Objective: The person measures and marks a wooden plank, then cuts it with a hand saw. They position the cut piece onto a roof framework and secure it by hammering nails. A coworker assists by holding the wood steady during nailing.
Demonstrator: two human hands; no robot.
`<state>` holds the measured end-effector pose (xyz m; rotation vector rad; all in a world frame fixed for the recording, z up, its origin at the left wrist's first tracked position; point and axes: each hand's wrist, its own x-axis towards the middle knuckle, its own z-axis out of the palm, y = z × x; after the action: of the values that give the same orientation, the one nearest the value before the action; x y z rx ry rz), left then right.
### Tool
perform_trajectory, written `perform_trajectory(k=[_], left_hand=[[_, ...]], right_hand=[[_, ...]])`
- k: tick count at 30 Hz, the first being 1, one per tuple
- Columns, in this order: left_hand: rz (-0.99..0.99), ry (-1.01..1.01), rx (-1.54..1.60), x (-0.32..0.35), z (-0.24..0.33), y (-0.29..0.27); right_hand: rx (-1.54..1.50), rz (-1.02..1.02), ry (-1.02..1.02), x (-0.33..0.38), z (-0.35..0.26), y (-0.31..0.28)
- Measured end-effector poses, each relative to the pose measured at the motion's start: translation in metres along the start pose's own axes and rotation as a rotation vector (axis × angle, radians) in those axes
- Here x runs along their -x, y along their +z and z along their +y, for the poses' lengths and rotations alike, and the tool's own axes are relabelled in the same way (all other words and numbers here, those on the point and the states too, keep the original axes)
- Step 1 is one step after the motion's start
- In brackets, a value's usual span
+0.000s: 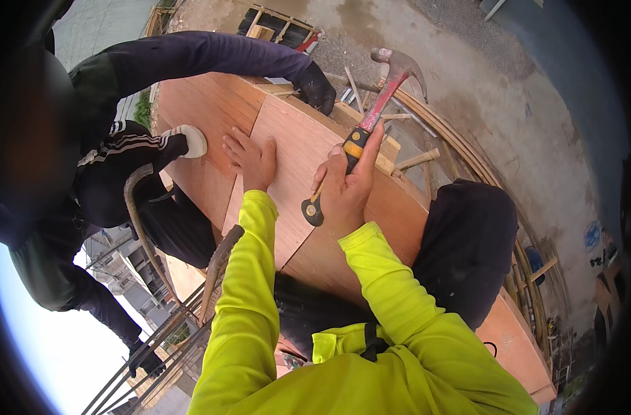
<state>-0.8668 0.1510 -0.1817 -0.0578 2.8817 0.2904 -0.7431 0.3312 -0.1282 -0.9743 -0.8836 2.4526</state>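
Note:
My right hand (349,187) is wrapped round the black and yellow grip of a claw hammer (379,107). The red neck and worn metal head point up and away from me, above the far edge of the boards. My left hand (252,160) lies flat with fingers spread on a reddish plywood sheet (288,142), close to the seam with the neighbouring plywood panel (198,104). Across from me at the left, a co-worker in dark clothes reaches over; their gloved hand (317,90) rests at the far edge of the plywood.
Bent rusty steel bars (139,200) rise at the left beside the co-worker. Long thin rods (156,356) run below them at lower left. Timber pieces (416,159) and bundled poles (460,135) lie beyond the plywood edge. Concrete ground (481,90) shows far below on the right.

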Motion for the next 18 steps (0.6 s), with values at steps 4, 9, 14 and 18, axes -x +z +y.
perform_trajectory(k=[4, 9, 14, 18], left_hand=[[-0.081, -0.052, -0.006, -0.001, 0.003, -0.007], [-0.149, -0.083, -0.007, -0.001, 0.006, -0.013], [-0.183, -0.115, -0.014, -0.004, 0.010, -0.016], [-0.230, -0.131, -0.010, -0.005, 0.010, -0.019]], right_hand=[[0.362, -0.238, 0.217, 0.000, -0.004, 0.002], [0.056, 0.003, -0.100, 0.002, -0.007, 0.004], [0.243, -0.144, 0.247, 0.003, -0.007, 0.006], [0.130, 0.035, 0.044, 0.004, -0.004, 0.007]])
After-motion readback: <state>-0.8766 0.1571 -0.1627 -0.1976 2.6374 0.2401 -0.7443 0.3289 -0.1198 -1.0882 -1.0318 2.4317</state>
